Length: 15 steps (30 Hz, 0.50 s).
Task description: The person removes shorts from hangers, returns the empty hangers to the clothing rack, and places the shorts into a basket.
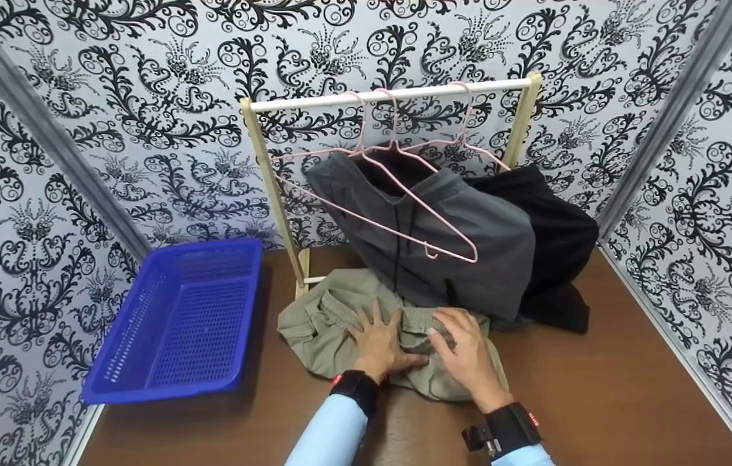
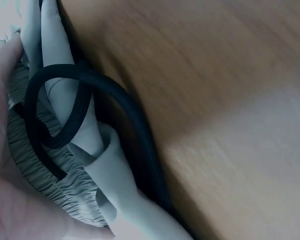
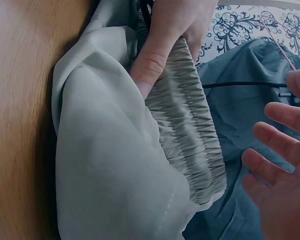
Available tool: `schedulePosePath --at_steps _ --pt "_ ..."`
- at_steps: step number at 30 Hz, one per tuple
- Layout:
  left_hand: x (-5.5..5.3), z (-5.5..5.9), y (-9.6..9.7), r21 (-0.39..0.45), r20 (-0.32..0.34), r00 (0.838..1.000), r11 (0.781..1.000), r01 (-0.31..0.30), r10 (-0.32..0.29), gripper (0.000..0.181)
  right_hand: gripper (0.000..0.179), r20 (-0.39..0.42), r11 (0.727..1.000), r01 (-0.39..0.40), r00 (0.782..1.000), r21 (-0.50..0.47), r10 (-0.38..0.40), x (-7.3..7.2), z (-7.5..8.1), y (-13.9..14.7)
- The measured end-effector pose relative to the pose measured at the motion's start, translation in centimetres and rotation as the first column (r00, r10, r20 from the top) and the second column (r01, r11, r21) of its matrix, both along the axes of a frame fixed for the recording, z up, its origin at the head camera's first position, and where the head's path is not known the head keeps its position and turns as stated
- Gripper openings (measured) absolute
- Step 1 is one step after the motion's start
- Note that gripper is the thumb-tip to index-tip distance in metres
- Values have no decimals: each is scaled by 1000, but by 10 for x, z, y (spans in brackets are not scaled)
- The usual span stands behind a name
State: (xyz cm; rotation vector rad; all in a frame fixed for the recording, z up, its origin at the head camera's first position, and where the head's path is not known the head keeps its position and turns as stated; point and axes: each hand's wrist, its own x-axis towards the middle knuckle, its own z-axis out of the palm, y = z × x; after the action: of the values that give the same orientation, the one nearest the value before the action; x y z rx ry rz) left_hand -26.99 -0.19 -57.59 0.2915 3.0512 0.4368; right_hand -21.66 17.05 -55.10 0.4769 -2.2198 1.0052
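A crumpled khaki garment (image 1: pixel 310 343) with a gathered elastic waistband (image 3: pixel 192 135) lies on the table below the rack. My left hand (image 1: pixel 380 346) rests on it with spread fingers, and its thumb presses beside the waistband. A dark drawstring (image 2: pixel 135 117) loops out from the cloth in the left wrist view. My right hand (image 1: pixel 466 356) is at the waistband's right part, its fingers loosely bent and holding nothing. In the right wrist view those fingers (image 3: pixel 280 140) appear apart from the cloth. Dark grey bottoms (image 1: pixel 469 226) with a drawstring hang just behind.
A small rack (image 1: pixel 398 94) with a white bar carries several pink hangers (image 1: pixel 437 213), the front one hanging before the grey bottoms. Black clothing (image 1: pixel 560 226) hangs on the right. To the left stands a blue plastic basket (image 1: pixel 200 336). Patterned walls (image 1: pixel 178 65) surround the brown table (image 1: pixel 631 388).
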Motion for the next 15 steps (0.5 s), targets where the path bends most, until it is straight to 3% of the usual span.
schedulePosePath --at_steps 7,15 --pt "-6 -3 4 -3 14 999 999 -34 34 114 27 5 1000 7 1000 5 -7 -3 -3 -1" --pt "-6 -4 7 35 -1 997 996 -77 78 112 28 151 999 9 988 47 -16 -6 -7 -2"
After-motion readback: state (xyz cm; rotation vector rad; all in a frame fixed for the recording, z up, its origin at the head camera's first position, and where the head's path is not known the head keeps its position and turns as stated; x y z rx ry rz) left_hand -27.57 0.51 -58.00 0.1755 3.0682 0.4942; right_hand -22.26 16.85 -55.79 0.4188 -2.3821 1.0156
